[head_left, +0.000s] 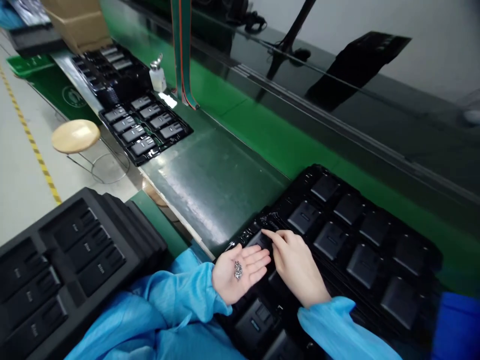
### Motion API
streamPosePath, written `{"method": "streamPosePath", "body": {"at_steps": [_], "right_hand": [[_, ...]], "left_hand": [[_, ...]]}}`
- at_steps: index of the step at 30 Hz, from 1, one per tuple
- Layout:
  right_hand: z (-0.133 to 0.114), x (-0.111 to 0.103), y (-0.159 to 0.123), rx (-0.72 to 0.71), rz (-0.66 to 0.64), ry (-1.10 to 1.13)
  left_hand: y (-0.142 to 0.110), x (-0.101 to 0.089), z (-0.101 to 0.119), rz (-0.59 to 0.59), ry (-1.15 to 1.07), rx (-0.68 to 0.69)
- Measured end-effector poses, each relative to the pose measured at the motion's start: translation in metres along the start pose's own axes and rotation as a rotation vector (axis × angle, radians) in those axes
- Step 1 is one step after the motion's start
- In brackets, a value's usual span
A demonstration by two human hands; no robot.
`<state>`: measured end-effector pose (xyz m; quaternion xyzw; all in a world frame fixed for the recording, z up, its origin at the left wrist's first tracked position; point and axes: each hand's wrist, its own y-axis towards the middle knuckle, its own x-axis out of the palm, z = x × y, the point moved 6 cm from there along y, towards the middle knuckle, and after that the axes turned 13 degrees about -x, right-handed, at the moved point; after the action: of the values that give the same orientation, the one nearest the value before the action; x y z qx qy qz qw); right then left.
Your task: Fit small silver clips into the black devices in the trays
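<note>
With left hand (236, 277) palm up and fingers nearly flat, carries a loose heap of tiny shiny metal parts (238, 270), so seems to have some left to use. With right hand (296, 262) half curled, points toward a black block (258, 241); cannot tell whether pinching anything, or which are finished. Has rounded matte blocks (330, 240) seated in a glossy moulded tray (435, 252) alongside, smooth green desk (210, 175) beyond.

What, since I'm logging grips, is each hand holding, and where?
The left hand holds small metal bits loose on its palm; whether the right hand pinches anything cannot be told.
</note>
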<state>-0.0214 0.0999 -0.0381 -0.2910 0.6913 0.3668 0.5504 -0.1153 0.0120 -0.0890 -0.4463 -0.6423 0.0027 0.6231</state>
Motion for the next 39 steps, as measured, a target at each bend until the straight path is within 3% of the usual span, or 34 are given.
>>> {"method": "streamPosePath", "body": {"at_steps": [5, 8, 11, 18, 24, 29, 39], "right_hand": [[-0.017, -0.052, -0.013, 0.023, 0.218, 0.117], [-0.033, -0.086, -0.036, 0.078, 0.301, 0.142], [-0.046, -0.104, -0.065, 0.166, 0.344, 0.180], [-0.054, -0.093, -0.131, 0.399, 0.298, 0.386], [-0.050, -0.094, -0.162, 0.496, 0.282, 0.286], [-0.046, -0.094, -0.171, 0.504, 0.271, 0.267], [-0.043, -0.081, -0.162, 0.475, 0.281, 0.378]], "left_hand": [[-0.010, 0.015, -0.001, -0.025, 0.073, 0.028], [-0.015, 0.033, -0.017, -0.122, 0.148, -0.020], [-0.014, 0.049, -0.041, -0.177, 0.233, -0.104], [0.004, 0.061, -0.102, -0.082, 0.370, -0.349], [0.015, 0.059, -0.138, -0.013, 0.390, -0.481], [0.021, 0.055, -0.151, 0.011, 0.421, -0.495], [0.023, 0.046, -0.151, 0.121, 0.423, -0.471]]}}
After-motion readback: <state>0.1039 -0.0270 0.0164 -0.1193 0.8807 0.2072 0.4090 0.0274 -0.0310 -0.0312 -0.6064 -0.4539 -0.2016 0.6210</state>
